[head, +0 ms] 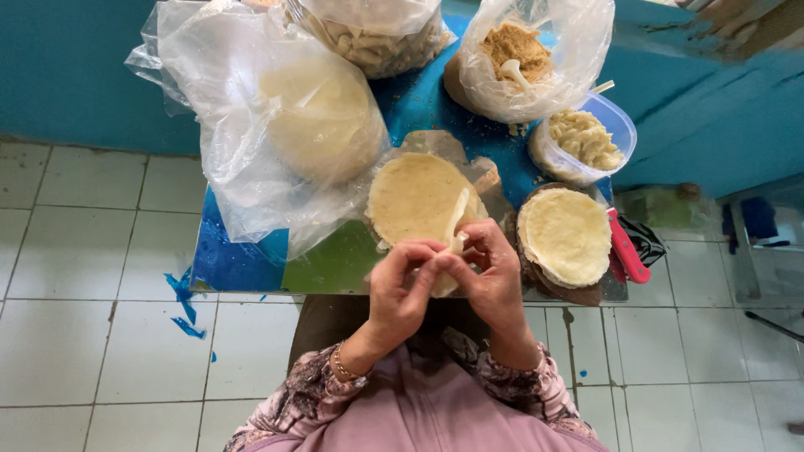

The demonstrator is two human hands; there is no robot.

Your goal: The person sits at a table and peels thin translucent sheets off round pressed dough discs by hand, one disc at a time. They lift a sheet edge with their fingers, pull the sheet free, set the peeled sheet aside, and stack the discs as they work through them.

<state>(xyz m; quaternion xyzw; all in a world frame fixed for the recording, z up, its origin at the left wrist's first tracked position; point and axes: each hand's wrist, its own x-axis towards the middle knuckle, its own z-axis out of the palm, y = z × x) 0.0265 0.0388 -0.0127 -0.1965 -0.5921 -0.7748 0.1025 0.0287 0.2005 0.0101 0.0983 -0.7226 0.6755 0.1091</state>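
Hands, left [400,289] and right [490,272], pinch one dough piece [456,219].

Little bare table [243,264] shows: only the blue and green strip at the near left edge, below the large plastic bag of flat rounds [276,125], is open for a hand to come in from the person's left. Straight ahead of the left hand [400,289] and right hand [490,280], which meet at a folded dough piece [456,222], the stack of rounds [414,197] blocks the way, with the second stack [564,237] and a red-handled knife [626,247] closing the right side. Farther back, a bag of crumbly filling [523,54], a tub of shredded filling [582,138] and another filled bag [377,33] crowd the rear edge, leaving narrow blue gaps between them.
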